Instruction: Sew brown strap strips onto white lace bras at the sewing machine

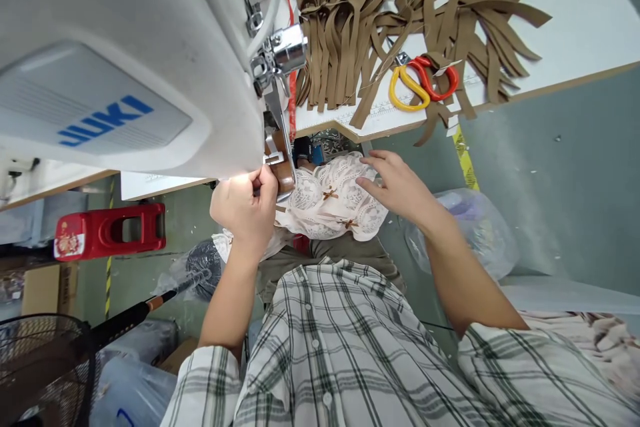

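White lace bras (pixel 325 197) with small brown bows lie across my lap, below the sewing machine's arm. My left hand (pixel 245 203) is closed in a pinch beside the brown work bed (pixel 283 167) of the sewing machine (pixel 150 67). Whatever its fingertips hold is hidden from me. At the right edge of the lace, my right hand (pixel 395 183) has its fingers apart and holds nothing, its fingertips touching or just over the fabric.
Many brown fabric strips (pixel 335 53) cover the white table. Scissors (pixel 423 83) with red and yellow handles lie among them. On the floor are a red stool (pixel 113 230) and a clear plastic bag (pixel 463 227). A fan (pixel 47 367) stands at lower left.
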### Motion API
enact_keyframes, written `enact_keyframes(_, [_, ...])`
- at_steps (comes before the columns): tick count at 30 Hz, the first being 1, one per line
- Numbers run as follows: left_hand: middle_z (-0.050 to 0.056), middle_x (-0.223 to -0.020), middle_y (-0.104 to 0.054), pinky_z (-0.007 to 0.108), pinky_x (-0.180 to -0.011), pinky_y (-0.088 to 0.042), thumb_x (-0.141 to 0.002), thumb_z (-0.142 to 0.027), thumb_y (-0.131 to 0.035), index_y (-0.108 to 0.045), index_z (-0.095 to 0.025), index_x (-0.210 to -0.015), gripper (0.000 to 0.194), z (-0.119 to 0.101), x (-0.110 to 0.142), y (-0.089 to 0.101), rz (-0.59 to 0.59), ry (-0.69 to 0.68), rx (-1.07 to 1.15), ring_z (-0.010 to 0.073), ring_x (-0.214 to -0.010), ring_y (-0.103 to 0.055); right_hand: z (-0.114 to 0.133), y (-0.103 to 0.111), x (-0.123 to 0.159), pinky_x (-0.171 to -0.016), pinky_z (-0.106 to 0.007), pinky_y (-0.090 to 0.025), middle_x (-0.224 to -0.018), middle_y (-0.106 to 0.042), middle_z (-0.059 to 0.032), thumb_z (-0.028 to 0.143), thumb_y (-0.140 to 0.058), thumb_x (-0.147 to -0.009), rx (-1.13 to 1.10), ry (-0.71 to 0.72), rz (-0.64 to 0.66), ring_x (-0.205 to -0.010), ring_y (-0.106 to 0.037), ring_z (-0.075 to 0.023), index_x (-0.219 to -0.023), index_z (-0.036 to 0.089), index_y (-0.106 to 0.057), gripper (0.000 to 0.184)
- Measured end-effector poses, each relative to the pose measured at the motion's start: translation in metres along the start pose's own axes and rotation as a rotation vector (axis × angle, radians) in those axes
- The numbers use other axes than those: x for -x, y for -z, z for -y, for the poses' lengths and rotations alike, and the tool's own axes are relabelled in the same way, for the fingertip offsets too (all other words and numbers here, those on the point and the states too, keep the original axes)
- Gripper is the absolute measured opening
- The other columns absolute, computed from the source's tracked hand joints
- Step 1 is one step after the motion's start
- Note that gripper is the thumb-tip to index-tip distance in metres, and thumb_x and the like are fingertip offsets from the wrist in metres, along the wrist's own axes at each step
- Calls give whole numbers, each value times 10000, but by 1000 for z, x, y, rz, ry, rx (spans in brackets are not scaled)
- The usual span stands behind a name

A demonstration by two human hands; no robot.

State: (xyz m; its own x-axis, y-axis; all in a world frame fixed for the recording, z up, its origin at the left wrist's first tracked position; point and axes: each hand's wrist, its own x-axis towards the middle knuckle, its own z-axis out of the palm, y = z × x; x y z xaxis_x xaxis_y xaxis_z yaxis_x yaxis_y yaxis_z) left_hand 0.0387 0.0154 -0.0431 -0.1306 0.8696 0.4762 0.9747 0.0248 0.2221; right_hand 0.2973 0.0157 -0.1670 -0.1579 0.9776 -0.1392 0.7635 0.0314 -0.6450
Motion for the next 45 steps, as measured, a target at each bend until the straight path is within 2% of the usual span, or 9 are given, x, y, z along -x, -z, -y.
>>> enact_keyframes(5, [8,-561,-536,310,-604,-260,-947,-369,-555,-672,-194,-648,366,1,1,0,-15,-36,-3,145,-585,-439,8,-2,0,-1112,-517,-422,-1452,-487,-184,470,-497,-940,-72,25,-5,-1347,-488,-349,-1328,169,-581,498])
enact_keyframes(8, [25,-607,-589,311,-627,-277,-976,-397,-526,-723,-201,-744,362,2,0,3,-21,-80,1,165,-647,-494,37,6,1,-963,-446,-523,-1317,-588,-151,425,-503,-956,-209,82,-59,-1215,-576,-304,-1243,207,-628,381])
enact_keyframes(12, [41,-663,-653,308,-625,-269,-989,-418,-519,-759,-202,-836,357,1,-4,10,20,-98,-6,173,-684,-534,99,20,-7,-861,-362,-531,-1095,-634,-88,336,-535,-962,-363,364,-249,-933,-628,-205,-1175,227,-653,266])
enact_keyframes(18, [42,-686,-685,301,-617,-268,-987,-458,-523,-777,-208,-860,378,1,-9,16,71,-93,-7,171,-682,-557,154,23,-39,-830,-348,-478,-996,-576,-81,211,-424,-995,-294,664,-249,-950,-562,-204,-1135,224,-675,287])
enact_keyframes(29, [30,-643,-695,307,-569,-243,-934,-393,-603,-775,-216,-934,248,6,-16,29,180,-201,-75,192,-613,-561,165,37,-48,-732,-310,-436,-997,-591,-70,177,-549,-879,-241,598,-173,-873,-554,-184,-880,197,-693,145])
enact_keyframes(34, [49,-733,-726,305,-590,-303,-961,-345,-556,-752,-208,-953,240,8,-15,37,211,-317,-128,206,-681,-618,173,36,-46,-751,-325,-437,-981,-565,-71,254,-523,-954,-179,555,-195,-880,-550,-193,-841,194,-676,200])
enact_keyframes(38, [75,-999,-780,283,-679,-449,-960,-297,-570,-709,-202,-1092,214,12,-4,46,101,-392,10,200,-871,-711,176,39,-39,-772,-357,-434,-944,-541,-83,243,-423,-1001,-119,476,-258,-866,-541,-211,-828,186,-654,294])
enact_keyframes(41, [76,-1187,-753,273,-799,-531,-916,-214,-636,-683,-223,-1126,216,19,12,54,18,-490,196,188,-996,-731,156,43,-34,-801,-359,-444,-938,-556,-70,305,-456,-1002,-200,457,-325,-890,-548,-216,-886,211,-663,255])
enact_keyframes(45, [60,-1096,-781,288,-864,-576,-849,-138,-697,-696,-228,-1063,232,35,44,49,84,-497,467,186,-988,-744,82,31,-25,-788,-330,-457,-896,-577,-42,424,-523,-968,-331,303,-319,-836,-555,-192,-1047,228,-679,262])
